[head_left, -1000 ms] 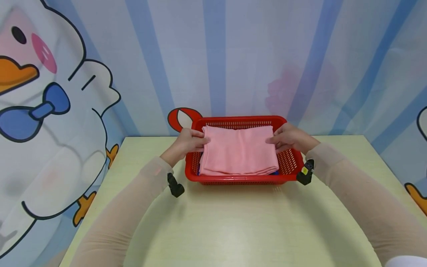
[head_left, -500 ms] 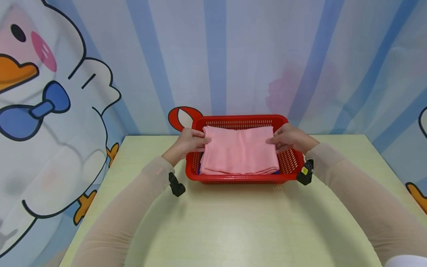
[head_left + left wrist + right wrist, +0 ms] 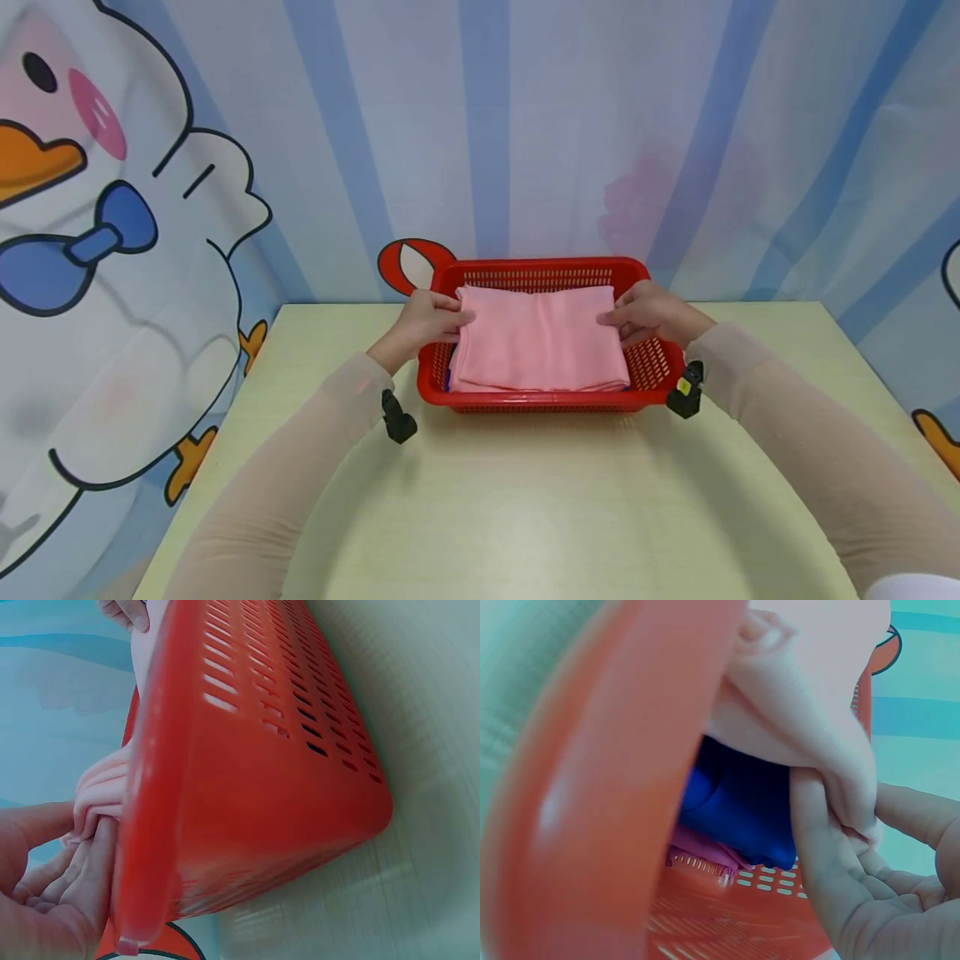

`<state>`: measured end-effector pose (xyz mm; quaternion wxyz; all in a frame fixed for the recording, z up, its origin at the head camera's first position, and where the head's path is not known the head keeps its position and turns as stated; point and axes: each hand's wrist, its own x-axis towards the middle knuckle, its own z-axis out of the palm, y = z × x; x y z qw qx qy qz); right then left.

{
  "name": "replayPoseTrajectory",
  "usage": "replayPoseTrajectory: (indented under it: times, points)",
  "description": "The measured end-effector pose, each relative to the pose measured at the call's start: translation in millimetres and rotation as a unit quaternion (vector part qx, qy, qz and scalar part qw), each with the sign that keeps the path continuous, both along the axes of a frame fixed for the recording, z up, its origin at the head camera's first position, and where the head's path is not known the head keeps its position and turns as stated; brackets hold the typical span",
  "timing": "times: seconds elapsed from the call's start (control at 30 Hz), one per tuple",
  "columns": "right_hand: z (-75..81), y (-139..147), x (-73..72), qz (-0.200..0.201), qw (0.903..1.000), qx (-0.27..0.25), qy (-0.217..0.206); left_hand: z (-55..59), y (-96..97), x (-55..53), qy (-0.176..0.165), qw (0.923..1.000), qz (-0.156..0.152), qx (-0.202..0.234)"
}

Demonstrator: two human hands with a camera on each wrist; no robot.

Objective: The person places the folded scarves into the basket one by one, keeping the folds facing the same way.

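Observation:
A folded pink cloth (image 3: 542,342) lies level in the red plastic basket (image 3: 555,400), its front edge close to the basket's front rim. My left hand (image 3: 426,323) pinches the cloth's left edge, thumb on top and fingers beneath, as the left wrist view also shows. On the opposite side my right hand (image 3: 651,313) pinches the right edge the same way. Beneath the pink cloth, the right wrist view shows a folded blue cloth (image 3: 739,806) and, lower still, a magenta cloth (image 3: 705,846) with a fringed edge.
The basket stands near the back of a pale wooden table (image 3: 525,500). Right behind the table hangs a striped blue backdrop (image 3: 555,125) with cartoon figures. Perforated basket wall (image 3: 651,367) shows to the right of the cloth.
The pink cloth's far edge has sunk very slightly, and less of the blue cloth shows at its front right corner. Both hands keep their pinch on it.

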<state>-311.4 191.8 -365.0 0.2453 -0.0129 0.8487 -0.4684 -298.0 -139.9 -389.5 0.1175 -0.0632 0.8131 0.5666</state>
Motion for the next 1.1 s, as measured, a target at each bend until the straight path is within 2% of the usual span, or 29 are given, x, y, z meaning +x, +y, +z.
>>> replayPoseTrajectory:
  times: [0.33,0.6,0.8,0.93,1.1]
  points:
    - [-2.3,0,2.9,0.008,0.9998,0.018,0.005,1.7,-3.3,5.2,0.041,0.9987,-0.019,-0.025]
    - [-3.2,5,2.7,0.01,0.9986,0.042,0.032,6.1,-7.6,6.6,0.072,0.9974,0.004,0.007]
    - [3.3,7,4.5,-0.003,0.995,0.075,0.066,9.4,-10.6,5.9,0.077,0.9968,0.02,0.007]
    - [6.4,10,4.2,-0.007,0.9946,0.069,0.077,10.1,-11.4,5.9,0.071,0.9969,0.029,0.019]
    - [5.7,21,4.1,-0.009,0.996,0.035,0.082,10.5,-13.4,6.5,0.074,0.9964,0.031,0.027]
